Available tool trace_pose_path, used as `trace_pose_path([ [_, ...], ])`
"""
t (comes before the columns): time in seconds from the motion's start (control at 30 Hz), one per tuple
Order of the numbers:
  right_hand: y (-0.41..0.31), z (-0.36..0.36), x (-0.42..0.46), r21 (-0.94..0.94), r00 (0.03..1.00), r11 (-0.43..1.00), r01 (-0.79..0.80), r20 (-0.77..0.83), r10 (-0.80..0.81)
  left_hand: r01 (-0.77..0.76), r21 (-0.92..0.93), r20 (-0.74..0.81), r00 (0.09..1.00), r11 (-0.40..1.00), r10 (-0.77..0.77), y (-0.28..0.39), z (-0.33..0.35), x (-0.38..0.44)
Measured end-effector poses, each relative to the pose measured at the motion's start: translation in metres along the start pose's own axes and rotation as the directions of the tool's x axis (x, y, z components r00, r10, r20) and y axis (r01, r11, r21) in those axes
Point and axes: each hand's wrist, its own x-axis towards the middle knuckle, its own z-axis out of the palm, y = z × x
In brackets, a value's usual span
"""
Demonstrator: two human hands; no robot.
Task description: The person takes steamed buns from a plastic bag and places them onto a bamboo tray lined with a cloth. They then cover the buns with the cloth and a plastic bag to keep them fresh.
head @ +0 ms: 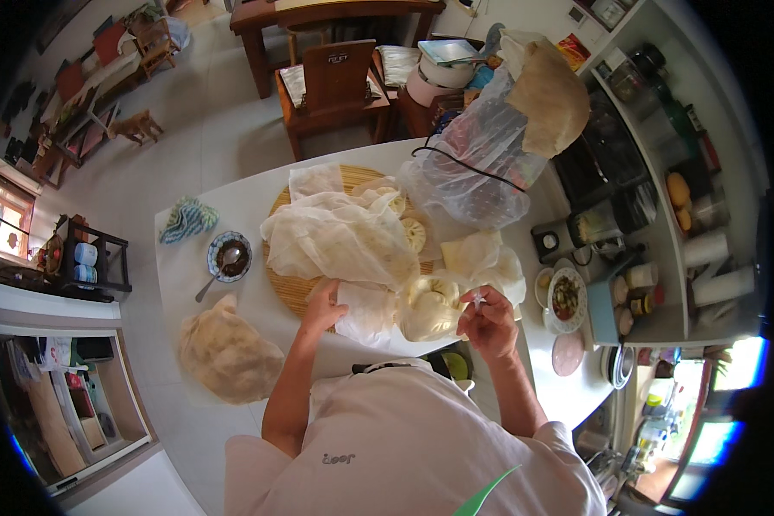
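Observation:
My left hand (pixel 324 311) grips the left edge of a thin white cloth (pixel 365 313) at the front of a round woven straw mat (pixel 284 293). In my right hand (pixel 492 322) is the gathered end of a clear plastic bag (pixel 416 322), with pale, round dough or a bun inside. A larger crumpled, translucent white cloth (pixel 335 235) covers most of the mat, and what lies under it is hidden. A pleated bun (pixel 413 235) shows beside its right edge. Another crumpled pale cloth (pixel 487 258) lies right of the mat.
Left of the mat sit a patterned bowl of dark sauce (pixel 222 255) with a spoon, a knitted cloth (pixel 189 220) and a lumpy, filled bag (pixel 229 351). A mesh food cover (pixel 471 155) stands at the back right. Plates and a bowl of food (pixel 566 295) are on the right-hand counter.

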Motion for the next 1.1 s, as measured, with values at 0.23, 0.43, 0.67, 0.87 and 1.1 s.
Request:
trace_pose_path([
  [0.23, 0.004, -0.012, -0.01, -0.006, 0.999, 0.999, -0.038, 0.001, 0.038, -0.157, 0.095, -0.035, 0.986, 0.983, 0.161, 0.016, -0.006, 0.003],
  [0.43, 0.008, -0.007, -0.015, 0.054, 1.0, 0.999, -0.006, 0.008, 0.006, -0.163, 0.408, -0.285, 0.912, 0.898, 0.295, 0.0, -0.011, 0.009],
  [0.67, 0.0, 0.011, -0.013, 0.03, 0.997, 0.998, -0.064, 0.042, 0.063, -0.047, 0.662, -0.392, 0.829, 0.748, 0.399, 0.019, -0.006, -0.006],
  [0.87, 0.014, 0.033, -0.003, 0.041, 0.978, 0.994, -0.105, 0.187, 0.096, -0.169, 0.718, -0.407, 0.685, 0.675, 0.605, 0.016, -0.011, -0.042],
  [1.1, 0.028, 0.066, 0.018, -0.073, 0.888, 0.971, -0.227, 0.394, 0.237, -0.536, 0.068, -0.31, 0.791, 0.842, 0.528, 0.098, -0.023, -0.106],
])
